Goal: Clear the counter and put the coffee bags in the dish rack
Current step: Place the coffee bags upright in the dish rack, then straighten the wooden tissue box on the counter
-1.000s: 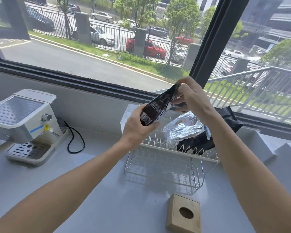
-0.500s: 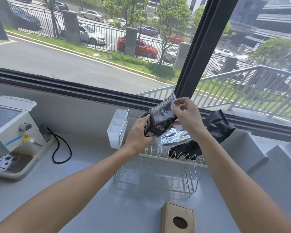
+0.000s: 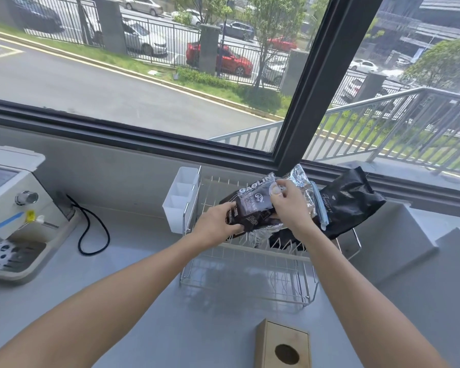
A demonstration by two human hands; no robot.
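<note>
We see both hands on the dark coffee bag (image 3: 252, 205), holding it over the upper tier of the wire dish rack (image 3: 250, 264). The left hand (image 3: 218, 224) is clamped on its lower end, the right hand (image 3: 287, 205) pinches its top edge, thumb on the front. Directly behind the right hand a silver foil bag (image 3: 300, 181) leans in the rack, and further right of that hand a black bag (image 3: 351, 200) lies across the rack's far corner. Just left of the left hand hangs the rack's white cutlery holder (image 3: 179, 197). Well left of it on the table (image 3: 144, 274) stands the coffee machine (image 3: 11, 208). Below both wrists sits a wooden box (image 3: 283, 346).
</note>
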